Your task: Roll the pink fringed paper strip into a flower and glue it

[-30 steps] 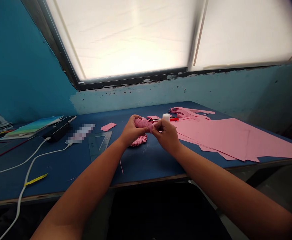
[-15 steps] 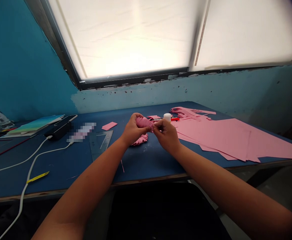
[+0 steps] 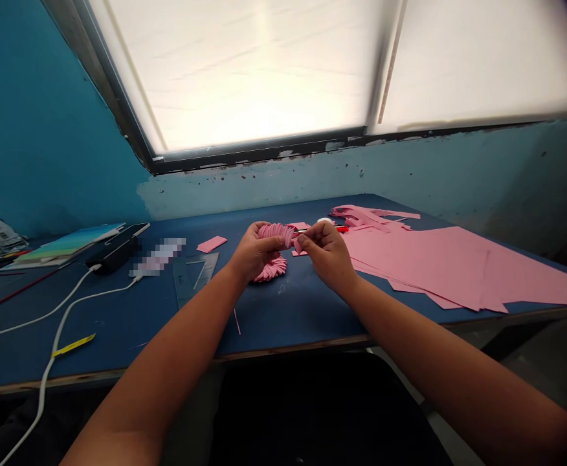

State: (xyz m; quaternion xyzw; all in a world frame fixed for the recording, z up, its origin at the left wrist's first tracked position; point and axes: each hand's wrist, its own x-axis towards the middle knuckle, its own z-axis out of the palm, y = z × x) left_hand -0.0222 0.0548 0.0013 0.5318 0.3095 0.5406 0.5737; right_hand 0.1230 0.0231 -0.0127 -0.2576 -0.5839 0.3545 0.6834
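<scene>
Hands together at the centre of the view, held just above a dark blue tabletop [image 3: 283,317]. Left hand [image 3: 254,254] curled around a coiled strip of fringed pink paper [image 3: 274,232]; right hand [image 3: 327,254] pinching the strip's free end between fingertips. Coil thus clamped by both hands, lifted clear of the surface. Directly below the left hand, a second fringed pink paper coil [image 3: 270,270], lying on the tabletop and partly hidden by that hand.

Just beyond the right hand, a small pink paper rectangle [image 3: 299,226] and a red-handled utility cutter [image 3: 342,228], with a white bottle cap [image 3: 324,220] nearly hidden behind the fingers. At right, overlapping large pink paper sheets [image 3: 433,265] and ragged pink offcuts [image 3: 361,217]. At left, a clear plastic set square [image 3: 191,278], a small pink paper rectangle [image 3: 211,244] and a black power bank [image 3: 113,255] trailing a white cable [image 3: 55,336].

Risks: a slackened pinch, allowing the coil to spring loose or unwind; too hard a pull, tearing the narrow fringe; a careless wrist movement, disturbing the lower coil or striking the nearby cutter. Cutter blade position not discernible.
</scene>
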